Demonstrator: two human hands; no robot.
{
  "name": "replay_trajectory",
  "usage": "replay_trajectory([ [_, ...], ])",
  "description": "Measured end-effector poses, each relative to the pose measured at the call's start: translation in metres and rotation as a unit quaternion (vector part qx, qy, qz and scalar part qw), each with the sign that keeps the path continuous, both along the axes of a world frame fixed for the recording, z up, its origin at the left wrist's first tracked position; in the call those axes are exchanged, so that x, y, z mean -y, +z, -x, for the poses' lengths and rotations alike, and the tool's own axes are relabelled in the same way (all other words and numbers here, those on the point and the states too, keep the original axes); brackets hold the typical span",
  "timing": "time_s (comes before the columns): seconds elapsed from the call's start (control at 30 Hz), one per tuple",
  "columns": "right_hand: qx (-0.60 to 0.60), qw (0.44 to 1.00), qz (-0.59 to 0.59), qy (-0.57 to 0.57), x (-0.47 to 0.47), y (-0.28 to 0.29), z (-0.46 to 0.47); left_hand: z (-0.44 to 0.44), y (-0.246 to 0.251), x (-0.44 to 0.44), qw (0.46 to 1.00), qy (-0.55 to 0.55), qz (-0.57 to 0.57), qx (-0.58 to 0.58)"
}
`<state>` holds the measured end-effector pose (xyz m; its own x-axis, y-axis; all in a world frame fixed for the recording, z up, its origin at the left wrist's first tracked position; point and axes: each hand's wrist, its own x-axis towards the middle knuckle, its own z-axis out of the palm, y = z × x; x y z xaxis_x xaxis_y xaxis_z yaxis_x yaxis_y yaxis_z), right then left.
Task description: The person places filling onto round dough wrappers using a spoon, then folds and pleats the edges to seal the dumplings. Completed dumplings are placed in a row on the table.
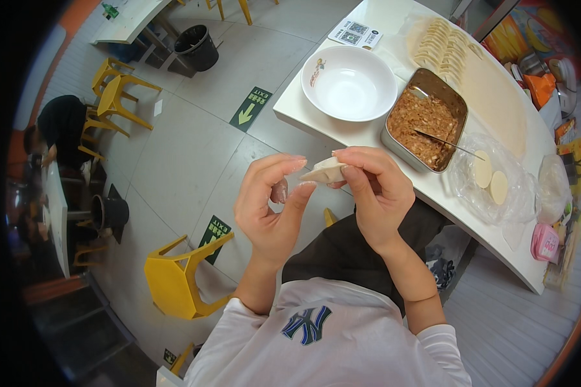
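A pleated dumpling (323,172) is pinched at its right end by my right hand (380,193). My left hand (273,200) is curled around the dumpling's left tip, with fingers and thumb apart and a visible gap between them. Behind the hands, a rectangular metal container (391,140) holds minced filling (416,121) with a thin metal utensil (448,141) stuck in it. Left of it stands a white bowl (348,87). Round dough wrappers (482,169) lie on a clear plastic bag (465,193). Rows of folded dumplings (440,48) rest at the table's far side.
The white table (300,113) curves to the right, with a printed card (355,34), a pink case (545,242) and packets along its edge. Yellow stools (172,280) and black bins (196,48) stand on the floor. Another person (65,123) sits at a far-left table.
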<state>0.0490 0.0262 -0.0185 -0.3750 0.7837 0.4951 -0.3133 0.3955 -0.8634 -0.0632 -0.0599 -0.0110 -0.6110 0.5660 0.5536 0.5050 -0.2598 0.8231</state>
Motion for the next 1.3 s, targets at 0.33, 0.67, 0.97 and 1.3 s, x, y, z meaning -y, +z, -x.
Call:
replay_trajectory([
  [0.33, 0.023, 0.989, 0.127, 0.074, 0.001, 0.001, 0.002, -0.001, -0.01, -0.002, 0.965, -0.108, -0.004, 0.241],
  [0.67, 0.16, 0.978, -0.12, -0.052, -0.012, 0.006, 0.004, 0.0, -0.01, -0.003, 0.963, -0.138, 0.084, 0.216],
  [0.97, 0.112, 0.993, -0.015, -0.027, -0.011, 0.002, 0.007, -0.002, -0.01, -0.005, 0.932, -0.18, 0.026, 0.313],
  [1.3, 0.154, 0.98, -0.113, -0.048, -0.016, 0.006, 0.006, 0.001, -0.011, -0.002, 0.954, -0.161, 0.069, 0.244],
])
